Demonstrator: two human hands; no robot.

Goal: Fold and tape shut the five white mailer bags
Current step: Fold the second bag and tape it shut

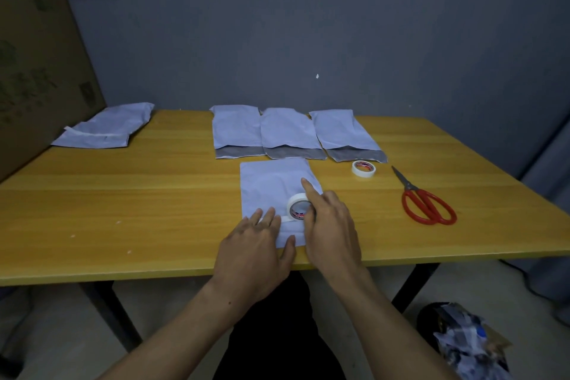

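Five mailer bags (105, 129) (236, 129) (288, 133) (342, 133) (271, 185), two tape rolls (364, 168) (291, 203), one pair of scissors (409, 187).

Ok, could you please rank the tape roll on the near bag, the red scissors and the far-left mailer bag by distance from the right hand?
1. Tape roll: gripped by the right hand, on the near bag.
2. Red scissors: to its right, on the table.
3. Far-left mailer bag: at the back left corner.

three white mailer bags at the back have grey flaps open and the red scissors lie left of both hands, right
No. The head view shows the red-handled metal scissors lying right of the left hand and right hand. The three white plastic mailer bags at the back do have grey flaps open.
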